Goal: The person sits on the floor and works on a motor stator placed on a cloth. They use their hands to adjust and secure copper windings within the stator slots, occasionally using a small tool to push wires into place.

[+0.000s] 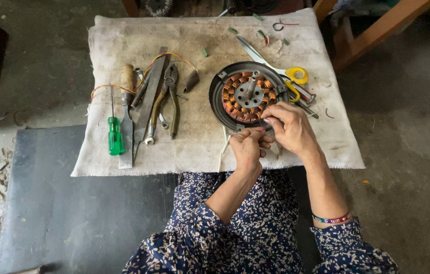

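1. A pale cloth (199, 147) covers the surface, which stands on a grey concrete floor (408, 167).
2. The motor (248, 95) lies right of centre on the cloth, with pliers (170, 101) and a green screwdriver (115, 133) to its left.
3. The left hand (246, 148) and right hand (290, 127) meet at the motor's near rim, fingers pinched on a thin wire (223, 148).

- Left hand (247, 147): curled in a loose fist, fingers pinched together, arm bent in from below.
- Right hand (289, 127): fingers bent, tips pinched, close beside the left hand.
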